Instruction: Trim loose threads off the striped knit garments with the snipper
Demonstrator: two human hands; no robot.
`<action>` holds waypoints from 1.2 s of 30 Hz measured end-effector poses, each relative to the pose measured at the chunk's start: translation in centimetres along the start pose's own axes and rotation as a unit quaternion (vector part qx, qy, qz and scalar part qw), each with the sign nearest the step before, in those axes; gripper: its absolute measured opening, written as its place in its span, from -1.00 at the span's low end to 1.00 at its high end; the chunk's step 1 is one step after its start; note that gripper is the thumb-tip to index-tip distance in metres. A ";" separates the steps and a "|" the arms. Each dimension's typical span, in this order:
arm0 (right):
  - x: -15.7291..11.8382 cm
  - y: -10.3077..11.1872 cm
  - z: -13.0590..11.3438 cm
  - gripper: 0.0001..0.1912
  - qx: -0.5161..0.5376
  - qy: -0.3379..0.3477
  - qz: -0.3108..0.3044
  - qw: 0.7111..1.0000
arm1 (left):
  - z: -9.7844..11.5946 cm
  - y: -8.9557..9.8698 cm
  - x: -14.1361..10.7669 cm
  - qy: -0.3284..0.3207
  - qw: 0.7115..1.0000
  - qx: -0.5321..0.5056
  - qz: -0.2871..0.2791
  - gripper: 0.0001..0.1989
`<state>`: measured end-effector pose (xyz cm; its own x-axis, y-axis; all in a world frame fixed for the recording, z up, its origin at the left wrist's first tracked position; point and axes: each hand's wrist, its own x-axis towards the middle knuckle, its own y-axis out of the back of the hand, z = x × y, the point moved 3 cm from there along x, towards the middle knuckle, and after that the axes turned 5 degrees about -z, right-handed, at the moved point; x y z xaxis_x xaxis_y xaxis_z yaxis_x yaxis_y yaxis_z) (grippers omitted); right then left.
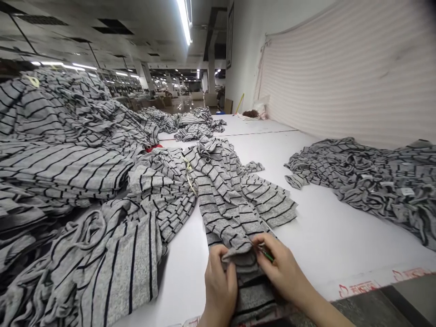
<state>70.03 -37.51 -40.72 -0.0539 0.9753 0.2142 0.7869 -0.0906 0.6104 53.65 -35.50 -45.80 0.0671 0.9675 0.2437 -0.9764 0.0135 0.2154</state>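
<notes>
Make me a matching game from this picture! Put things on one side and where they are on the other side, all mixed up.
Things:
1. left hand
2. right hand
3. crumpled grey pile
4. red scrap

Places:
A. Between striped heaps
B. Near the wall
C. Pinching a small green stick
D. Gripping striped grey cloth

Pairs: 1-D, 2-C, 3-B, 4-A

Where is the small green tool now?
In the head view, the small green tool is held in the right hand, at lower centre, against the folded grey striped garment.
</notes>
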 end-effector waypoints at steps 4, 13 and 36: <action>-0.2 1.0 0.4 -0.71 -0.094 0.061 0.030 0.993 | 0.0 -0.4 -0.5 -0.118 0.993 -0.002 -0.008 -0.73; -1.2 1.0 0.5 -0.71 -0.095 0.109 0.027 0.989 | 0.0 -1.6 -0.3 -0.282 0.944 0.169 -0.034 -0.77; -1.2 1.0 -0.1 -0.80 -0.082 -0.017 -0.107 0.991 | 0.5 -0.4 0.2 -0.342 0.924 0.166 -0.044 -0.79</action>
<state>70.77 -38.77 -40.26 -0.1857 0.9816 0.0435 0.6498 0.0895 0.7548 54.17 -35.49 -45.34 0.3681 0.5784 0.7280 -0.8520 -0.1037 0.5132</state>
